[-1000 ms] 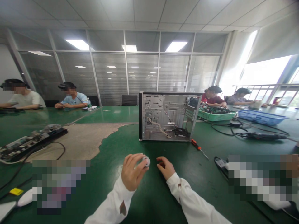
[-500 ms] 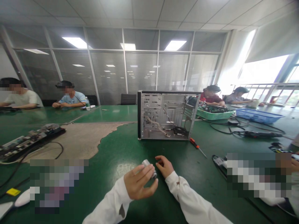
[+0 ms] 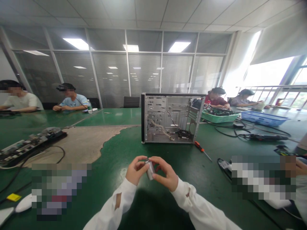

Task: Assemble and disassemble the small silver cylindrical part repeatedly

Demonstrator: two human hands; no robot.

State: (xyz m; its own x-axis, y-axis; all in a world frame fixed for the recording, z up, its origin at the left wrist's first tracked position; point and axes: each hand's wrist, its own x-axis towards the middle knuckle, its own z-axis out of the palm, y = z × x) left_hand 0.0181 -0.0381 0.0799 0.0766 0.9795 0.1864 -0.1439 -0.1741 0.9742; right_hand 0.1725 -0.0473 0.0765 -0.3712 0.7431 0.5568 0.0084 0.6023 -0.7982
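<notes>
A small silver cylinder [image 3: 150, 171] is held above the green table, tilted, between both hands. My left hand [image 3: 136, 170] is closed on its left side, thumb and fingers near its upper end. My right hand [image 3: 166, 175] grips it from the right, with the thumb low on it and the fingertips at its top. The cylinder's far side is covered by my fingers, and its exact kind cannot be made out. Beyond my hands, an open computer case [image 3: 171, 119] stands upright, showing bundled wires and a black fan inside.
A red-and-black screwdriver [image 3: 202, 150] lies right of the case. Farther right are a green basket [image 3: 219, 117] of parts, a blue basket [image 3: 265, 118] and black cables. Power strips lie at both sides. A brown worn patch [image 3: 83, 140] marks the table. Several people sit around it.
My left hand has turned the cylinder more upright and shifted slightly left. My right hand, empty before, has come in and taken hold of it too.
</notes>
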